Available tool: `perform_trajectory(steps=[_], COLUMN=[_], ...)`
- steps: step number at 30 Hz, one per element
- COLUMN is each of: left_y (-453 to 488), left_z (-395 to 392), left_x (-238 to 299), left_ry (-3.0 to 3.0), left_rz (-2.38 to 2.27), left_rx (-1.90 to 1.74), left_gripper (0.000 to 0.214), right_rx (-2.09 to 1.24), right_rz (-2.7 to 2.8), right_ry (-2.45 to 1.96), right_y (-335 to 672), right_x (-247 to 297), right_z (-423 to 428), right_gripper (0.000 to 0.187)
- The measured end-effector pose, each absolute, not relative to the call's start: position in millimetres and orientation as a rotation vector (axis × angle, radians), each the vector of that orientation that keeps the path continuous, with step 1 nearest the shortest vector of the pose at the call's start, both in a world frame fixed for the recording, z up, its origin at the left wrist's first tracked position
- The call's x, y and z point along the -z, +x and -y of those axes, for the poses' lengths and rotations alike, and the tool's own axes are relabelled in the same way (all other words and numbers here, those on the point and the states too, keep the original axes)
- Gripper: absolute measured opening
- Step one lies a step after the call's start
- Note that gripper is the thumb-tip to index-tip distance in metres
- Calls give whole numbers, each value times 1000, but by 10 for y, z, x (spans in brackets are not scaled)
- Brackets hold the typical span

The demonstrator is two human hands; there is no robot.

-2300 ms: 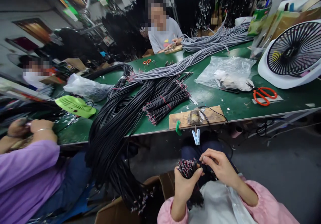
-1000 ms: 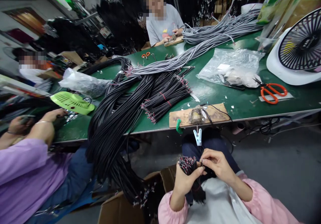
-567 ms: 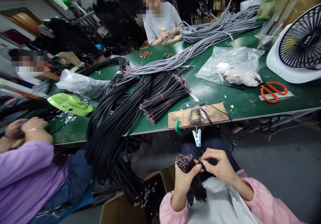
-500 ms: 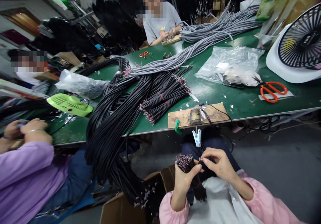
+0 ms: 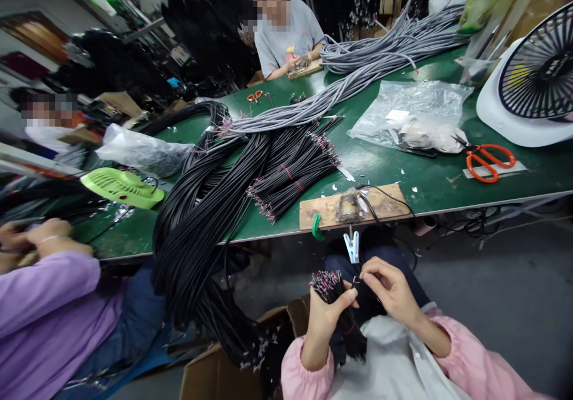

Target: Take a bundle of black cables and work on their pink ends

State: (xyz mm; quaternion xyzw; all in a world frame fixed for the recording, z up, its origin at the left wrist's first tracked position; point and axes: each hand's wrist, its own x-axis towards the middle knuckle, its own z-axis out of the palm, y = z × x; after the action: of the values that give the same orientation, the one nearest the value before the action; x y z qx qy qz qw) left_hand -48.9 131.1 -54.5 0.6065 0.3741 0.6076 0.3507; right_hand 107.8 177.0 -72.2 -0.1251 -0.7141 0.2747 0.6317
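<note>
My left hand is wrapped round a bundle of short black cables, held upright above my lap. Their stripped ends show red and white wires above my fist. One cable end stands apart from the bundle by my left thumb. My right hand is pinched just right of that end; whatever lies between its fingertips is too small to make out. Above my hands, a light blue clothespin hangs from a small metal motor-like device on a wooden board at the table edge.
On the green table lie tied black cable bundles, long black cables drooping over the edge, grey cables, a plastic bag, orange scissors and a fan. A cardboard box stands below. Co-workers sit left and opposite.
My right hand has shifted slightly up, and its fingertips are now farther from my left thumb. My left hand and the bundle have moved a little left.
</note>
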Motion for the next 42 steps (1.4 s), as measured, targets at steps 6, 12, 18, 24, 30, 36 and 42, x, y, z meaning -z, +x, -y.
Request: perform_trajectory(steps=[6, 12, 18, 24, 30, 36, 42], left_y=[-451, -510, -620, -619, -647, -633, -588], left_z=[-1317, -1363, -1419, -1424, -1441, -1420, -1368], left_x=[503, 537, 623, 657, 627, 487, 367], left_ry=[1563, 1546, 1505, 1526, 1529, 1818, 2167], left_rz=[-978, -924, -788, -749, -801, -721, -912], left_rx=[-1597, -1503, -1430, -1470, -1366, -1317, -1574], left_gripper=[18, 19, 22, 19, 21, 15, 7], right_rx=[-819, -452, -521, -746, -802, -1238, -1273], right_rz=[1659, 1781, 1805, 1717, 1656, 1706, 1619], right_ry=[-267, -289, -259, -175, -78, 31, -140], right_y=[1040, 1073, 1124, 1122, 1038, 973, 1080], right_x=[712, 598, 583, 686, 682, 750, 593], right_z=[-1811, -1704, -1803, -1914, -1851, -1886, -2006], right_gripper=[16, 11, 9, 11, 9, 40, 33])
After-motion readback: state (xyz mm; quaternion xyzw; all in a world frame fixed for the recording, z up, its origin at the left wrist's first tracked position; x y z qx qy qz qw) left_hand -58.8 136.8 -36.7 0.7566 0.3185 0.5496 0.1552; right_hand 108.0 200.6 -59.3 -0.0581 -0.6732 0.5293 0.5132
